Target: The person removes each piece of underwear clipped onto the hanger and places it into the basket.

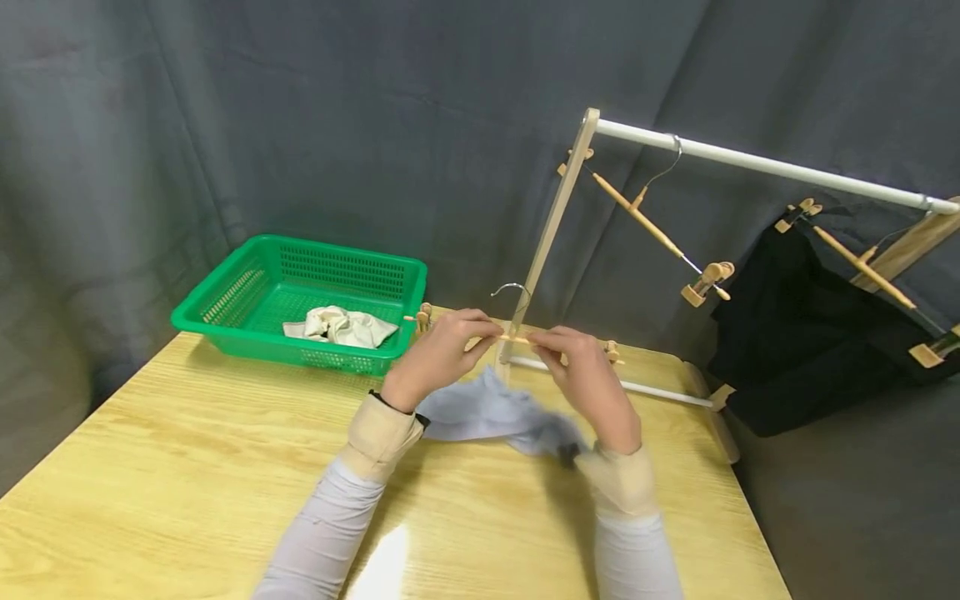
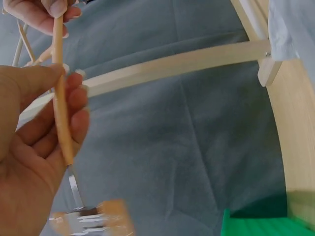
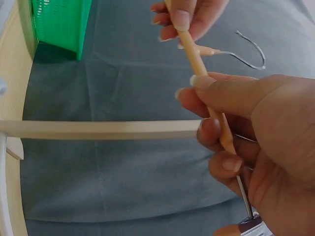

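Both hands hold one wooden clip hanger in the air above the table. My left hand grips its bar on the left of the middle, thumb over the wood. On the other side of the hook, my right hand pinches the bar with thumb and fingers. The metal hook points up between the hands. At the bar's left end hangs a wooden clip; another clip shows at the right end. Below the hands a crumpled light-blue cloth lies on the table.
A green basket with a cream cloth in it stands at the back left. On the right is a rack with a white rail. A bare clip hanger and one holding a black garment hang from it.
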Demonstrator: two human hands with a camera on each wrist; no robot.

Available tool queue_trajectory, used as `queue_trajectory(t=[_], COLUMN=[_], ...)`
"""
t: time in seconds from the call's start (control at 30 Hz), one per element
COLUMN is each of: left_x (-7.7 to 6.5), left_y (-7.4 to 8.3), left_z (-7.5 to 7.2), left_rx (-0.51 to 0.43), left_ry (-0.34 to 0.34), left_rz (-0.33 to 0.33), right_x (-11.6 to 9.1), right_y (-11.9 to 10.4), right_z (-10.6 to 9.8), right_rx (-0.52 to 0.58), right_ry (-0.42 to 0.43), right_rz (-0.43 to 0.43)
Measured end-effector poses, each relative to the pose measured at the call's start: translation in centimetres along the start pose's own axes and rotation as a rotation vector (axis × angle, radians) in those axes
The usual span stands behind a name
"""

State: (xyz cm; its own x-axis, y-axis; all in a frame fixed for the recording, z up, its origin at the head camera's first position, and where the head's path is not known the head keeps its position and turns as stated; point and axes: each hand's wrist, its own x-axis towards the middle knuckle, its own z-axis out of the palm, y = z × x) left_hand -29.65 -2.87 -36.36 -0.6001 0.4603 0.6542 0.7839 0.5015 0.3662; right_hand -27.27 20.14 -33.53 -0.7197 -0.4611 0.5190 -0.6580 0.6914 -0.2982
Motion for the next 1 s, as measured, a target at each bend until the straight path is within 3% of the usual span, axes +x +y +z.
queue_trajectory(t=[0.17,0.33,0.5,0.8,1.0], left_x=[0.6,1.3,2.7,4.9,6.1], left_y=[0.0,-0.5,-1.3,-2.7,-3.2], left_z=[0.7,0.8,1.2,4.5,6.4], left_rx=[-0.051,-0.132,-0.221,-0.390,-0.459], left_ry=[-0.031,-0.013,0.020,0.160,0.276], left_rz=[-0.045,-0.075,-0.119,-0.298,-0.314], right_x=[-0.1,-0.4,-1.0,-3.1,-4.3], right_y=[0.6,1.6,2.5,4.2,5.1], right_z=[-0.9,-1.9,-3.3,-5.4,-6.4], right_rx=[-0.005,-0.032,-0.021,-0.024,-0.042], right_ry=[-0.060,-0.129,-0.142,-0.175,-0.164], right_rz=[0.057,0.115,0.173,0.327,0.389])
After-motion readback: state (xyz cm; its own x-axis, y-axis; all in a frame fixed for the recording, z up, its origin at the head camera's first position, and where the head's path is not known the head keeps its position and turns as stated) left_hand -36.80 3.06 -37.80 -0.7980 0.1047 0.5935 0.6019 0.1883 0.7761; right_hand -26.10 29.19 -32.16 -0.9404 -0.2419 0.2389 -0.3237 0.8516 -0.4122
